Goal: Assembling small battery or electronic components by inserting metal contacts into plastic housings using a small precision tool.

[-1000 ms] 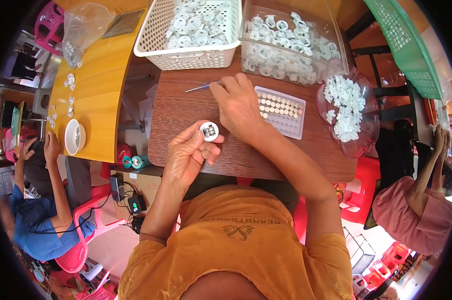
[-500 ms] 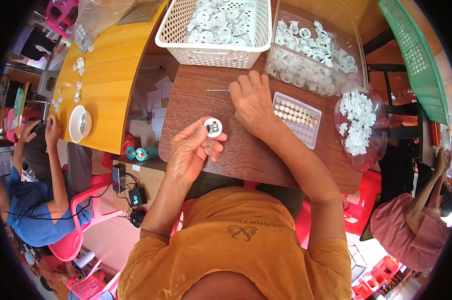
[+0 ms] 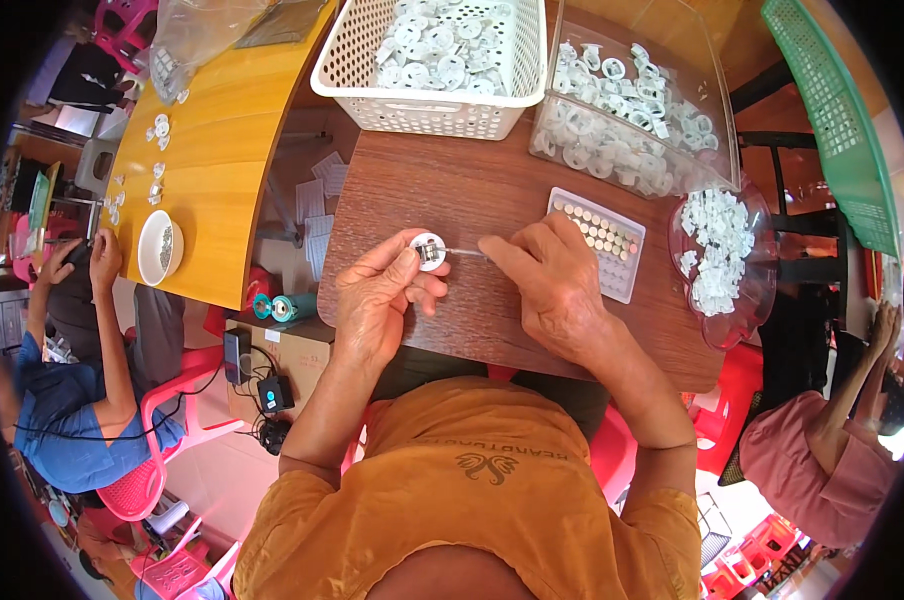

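Observation:
In the fingertips of my left hand [image 3: 377, 290], a small round white plastic part [image 3: 429, 252] is pinched above the table, with dark and metallic bits showing on its face. My right hand [image 3: 552, 275] is closed on a thin screwdriver [image 3: 464, 251]; its handle is hidden in the fingers. The metal shaft points left, its tip at the right edge of the round part. Just beyond my right hand lies a pale tray [image 3: 620, 277] holding rows of small round silver and copper-coloured button cells [image 3: 597, 232].
On the brown table [image 3: 402, 180] stand a white perforated basket [image 3: 422, 112] and a clear bin [image 3: 692, 175], both full of white parts. A pink dish [image 3: 762, 270] of white pieces is at right. People sit on both sides; a yellow table [image 3: 212, 150] with a white bowl [image 3: 177, 255] is left.
My right hand has picked the screwdriver up off the table and brought it nearer, its tip now at the round part. My left hand stays almost in place.

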`<action>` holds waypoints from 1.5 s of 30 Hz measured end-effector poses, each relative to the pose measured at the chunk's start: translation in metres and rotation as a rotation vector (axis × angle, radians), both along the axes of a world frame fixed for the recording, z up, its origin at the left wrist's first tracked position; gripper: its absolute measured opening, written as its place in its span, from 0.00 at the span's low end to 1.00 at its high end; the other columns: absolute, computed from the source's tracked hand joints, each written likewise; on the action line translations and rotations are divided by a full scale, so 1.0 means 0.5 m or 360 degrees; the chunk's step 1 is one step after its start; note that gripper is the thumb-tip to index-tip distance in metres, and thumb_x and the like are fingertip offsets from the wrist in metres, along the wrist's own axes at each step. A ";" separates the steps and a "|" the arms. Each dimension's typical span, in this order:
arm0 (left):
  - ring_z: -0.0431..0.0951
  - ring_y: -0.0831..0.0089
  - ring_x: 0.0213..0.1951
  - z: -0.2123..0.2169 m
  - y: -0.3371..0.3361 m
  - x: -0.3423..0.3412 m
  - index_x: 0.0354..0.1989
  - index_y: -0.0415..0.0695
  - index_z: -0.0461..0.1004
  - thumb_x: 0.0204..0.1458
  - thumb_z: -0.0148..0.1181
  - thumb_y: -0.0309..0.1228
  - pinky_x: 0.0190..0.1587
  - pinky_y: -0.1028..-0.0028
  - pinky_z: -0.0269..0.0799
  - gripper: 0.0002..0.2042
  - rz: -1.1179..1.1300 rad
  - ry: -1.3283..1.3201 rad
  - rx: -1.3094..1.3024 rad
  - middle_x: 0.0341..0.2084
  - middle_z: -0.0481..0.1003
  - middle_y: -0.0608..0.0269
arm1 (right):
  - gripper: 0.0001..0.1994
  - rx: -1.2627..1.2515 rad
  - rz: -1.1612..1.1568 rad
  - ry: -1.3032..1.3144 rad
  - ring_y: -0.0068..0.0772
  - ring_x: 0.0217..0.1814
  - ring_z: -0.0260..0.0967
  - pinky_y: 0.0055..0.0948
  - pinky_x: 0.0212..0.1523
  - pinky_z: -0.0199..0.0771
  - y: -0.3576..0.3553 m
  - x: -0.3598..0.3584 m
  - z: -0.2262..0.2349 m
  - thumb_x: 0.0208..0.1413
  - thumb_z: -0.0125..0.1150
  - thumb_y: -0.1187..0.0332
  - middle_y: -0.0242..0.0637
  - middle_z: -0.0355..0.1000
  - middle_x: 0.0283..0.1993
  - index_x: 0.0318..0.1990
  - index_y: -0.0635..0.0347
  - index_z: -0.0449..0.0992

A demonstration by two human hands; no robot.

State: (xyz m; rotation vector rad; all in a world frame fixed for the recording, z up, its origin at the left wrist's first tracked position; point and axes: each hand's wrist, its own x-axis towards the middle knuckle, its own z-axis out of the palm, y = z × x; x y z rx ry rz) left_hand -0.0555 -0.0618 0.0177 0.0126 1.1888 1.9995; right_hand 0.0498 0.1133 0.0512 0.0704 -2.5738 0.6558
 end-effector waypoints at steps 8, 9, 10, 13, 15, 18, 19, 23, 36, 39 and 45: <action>0.78 0.67 0.25 0.007 0.005 0.008 0.47 0.32 0.70 0.55 0.54 0.29 0.23 0.76 0.71 0.15 0.0037 0.0141 -0.0075 0.31 0.76 0.45 | 0.23 0.0207 -0.0028 -0.0080 0.40 0.31 0.59 0.36 0.32 0.63 -0.011 0.004 0.002 0.28 0.56 0.81 0.37 0.63 0.28 0.40 0.62 0.74; 0.78 0.67 0.25 0.004 0.005 0.009 0.47 0.32 0.70 0.55 0.54 0.29 0.23 0.76 0.71 0.15 0.0039 0.0170 -0.0091 0.31 0.76 0.45 | 0.23 0.0254 -0.0027 -0.0078 0.40 0.32 0.59 0.36 0.32 0.63 -0.011 0.005 0.002 0.27 0.56 0.79 0.36 0.63 0.28 0.40 0.63 0.74; 0.78 0.67 0.25 0.003 0.005 0.010 0.47 0.32 0.70 0.55 0.54 0.29 0.23 0.76 0.71 0.15 0.0041 0.0198 -0.0106 0.31 0.76 0.45 | 0.23 0.0252 -0.0029 -0.0078 0.40 0.32 0.59 0.36 0.32 0.63 -0.012 0.005 0.003 0.27 0.56 0.79 0.36 0.63 0.28 0.40 0.63 0.74; 0.78 0.68 0.24 0.005 0.006 0.010 0.47 0.32 0.70 0.55 0.54 0.30 0.22 0.76 0.71 0.15 0.0026 0.0195 -0.0109 0.30 0.76 0.46 | 0.23 0.0331 -0.0026 -0.0096 0.40 0.32 0.59 0.36 0.33 0.62 -0.014 0.007 0.007 0.27 0.57 0.77 0.37 0.63 0.29 0.41 0.63 0.73; 0.78 0.68 0.24 0.005 0.008 0.008 0.47 0.32 0.70 0.55 0.54 0.30 0.22 0.76 0.71 0.15 0.0012 0.0154 -0.0115 0.30 0.76 0.46 | 0.17 0.0467 0.0005 -0.0042 0.39 0.33 0.57 0.36 0.35 0.58 -0.014 0.008 0.009 0.35 0.54 0.74 0.40 0.61 0.28 0.39 0.68 0.71; 0.78 0.68 0.23 0.004 0.006 0.002 0.47 0.32 0.70 0.55 0.54 0.29 0.22 0.76 0.71 0.15 -0.0007 0.0097 -0.0121 0.30 0.76 0.46 | 0.18 0.0416 0.0027 0.0012 0.39 0.33 0.58 0.36 0.35 0.58 -0.010 0.005 0.009 0.36 0.54 0.73 0.41 0.61 0.28 0.39 0.69 0.70; 0.78 0.68 0.24 0.003 0.005 0.000 0.47 0.32 0.70 0.55 0.55 0.29 0.22 0.76 0.70 0.15 -0.0014 0.0080 -0.0121 0.30 0.76 0.46 | 0.18 0.0416 0.0027 0.0014 0.39 0.33 0.58 0.36 0.35 0.58 -0.005 0.001 0.005 0.36 0.54 0.73 0.41 0.61 0.28 0.39 0.69 0.70; 0.77 0.68 0.23 0.000 0.008 0.002 0.47 0.32 0.70 0.55 0.55 0.29 0.22 0.76 0.70 0.15 -0.0007 0.0087 -0.0124 0.30 0.76 0.46 | 0.21 0.0409 -0.0152 0.0085 0.41 0.35 0.60 0.38 0.36 0.61 0.022 -0.054 -0.029 0.29 0.58 0.78 0.39 0.63 0.29 0.40 0.65 0.73; 0.78 0.67 0.24 0.008 0.014 -0.012 0.46 0.32 0.70 0.55 0.54 0.28 0.21 0.76 0.70 0.14 -0.0013 0.0051 -0.0044 0.30 0.76 0.45 | 0.09 0.0479 -0.0226 0.0154 0.37 0.37 0.63 0.35 0.37 0.62 0.036 -0.142 -0.086 0.41 0.58 0.71 0.40 0.68 0.30 0.32 0.65 0.73; 0.77 0.70 0.25 0.046 0.024 -0.009 0.44 0.31 0.72 0.53 0.57 0.26 0.23 0.77 0.71 0.13 0.0119 0.0750 -0.0155 0.31 0.76 0.50 | 0.13 -0.0958 -0.0212 0.0129 0.33 0.40 0.66 0.32 0.41 0.65 -0.012 -0.095 -0.051 0.53 0.55 0.63 0.40 0.72 0.34 0.35 0.67 0.75; 0.75 0.64 0.31 0.057 0.103 0.041 0.36 0.40 0.76 0.43 0.60 0.22 0.33 0.72 0.72 0.09 0.0004 0.2907 -0.0760 0.32 0.73 0.56 | 0.36 -0.3251 0.0084 -0.0005 0.38 0.50 0.66 0.36 0.53 0.67 -0.060 -0.066 -0.006 0.61 0.30 0.41 0.49 0.69 0.46 0.51 0.73 0.65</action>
